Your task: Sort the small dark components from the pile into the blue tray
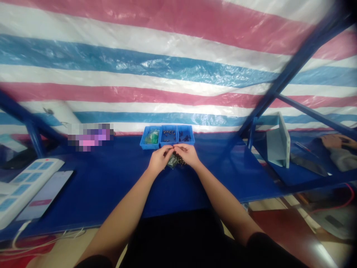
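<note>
My left hand [159,159] and my right hand [187,154] meet at the middle of the blue bench, fingertips pinching a small dark part [171,149] that is too small to identify. Just below them lies a green circuit board [172,162], partly hidden by my hands, with a cluster of small dark and brass parts [180,160] beside it. Three blue plastic bins stand just beyond my hands: green items fill the left bin [150,143], and small dark parts lie in the middle [168,143] and right bins [186,141].
A white power strip [28,186] and a phone [44,195] lie at the bench's left. A striped tarp [167,78] hangs behind it. Blue steel frame bars [292,76] cross the right side, where a co-worker's hand [338,142] rests near a grey panel [279,141].
</note>
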